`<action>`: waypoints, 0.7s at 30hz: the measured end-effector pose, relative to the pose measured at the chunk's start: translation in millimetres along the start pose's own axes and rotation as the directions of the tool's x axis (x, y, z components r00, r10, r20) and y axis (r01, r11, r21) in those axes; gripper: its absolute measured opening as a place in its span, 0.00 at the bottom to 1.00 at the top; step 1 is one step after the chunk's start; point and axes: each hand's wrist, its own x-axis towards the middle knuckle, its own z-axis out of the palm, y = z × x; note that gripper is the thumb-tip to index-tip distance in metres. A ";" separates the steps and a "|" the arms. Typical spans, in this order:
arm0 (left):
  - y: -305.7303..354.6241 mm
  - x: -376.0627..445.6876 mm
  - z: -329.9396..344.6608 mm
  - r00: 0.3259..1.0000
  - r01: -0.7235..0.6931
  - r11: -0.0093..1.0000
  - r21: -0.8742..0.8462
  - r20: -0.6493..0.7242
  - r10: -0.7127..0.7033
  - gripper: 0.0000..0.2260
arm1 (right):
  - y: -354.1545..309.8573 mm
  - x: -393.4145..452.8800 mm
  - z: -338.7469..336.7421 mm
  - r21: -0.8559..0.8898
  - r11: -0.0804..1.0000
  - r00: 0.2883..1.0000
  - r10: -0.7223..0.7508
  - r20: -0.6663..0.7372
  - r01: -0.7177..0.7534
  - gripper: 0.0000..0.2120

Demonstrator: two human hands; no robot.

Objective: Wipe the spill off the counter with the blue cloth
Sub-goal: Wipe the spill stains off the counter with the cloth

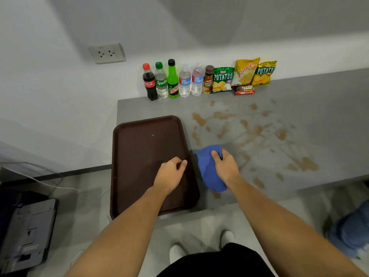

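A brown spill point(257, 130) lies in splashes and streaks across the grey counter point(329, 108), from beside the tray out to the right. My right hand point(225, 166) is closed on a bunched blue cloth point(209, 172), which rests on the counter just right of the tray. My left hand point(171, 172) hovers over the right side of the dark brown tray point(139, 152), fingers curled with thumb and forefinger pinched, holding nothing that I can see.
Several drink bottles point(173, 80) and snack bags point(243, 74) line the wall at the back of the counter. A wall socket point(106, 52) is up on the left. A grey device point(26, 232) and cables sit low on the left. Blue fabric point(351, 230) lies on the floor at right.
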 end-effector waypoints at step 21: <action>12.3 25.0 18.9 0.994 0.052 0.990 0.129 -0.104 -0.038 0.15 | 69.0 -20.9 7.3 -0.726 0.496 0.876 -0.344 0.339 0.476 0.31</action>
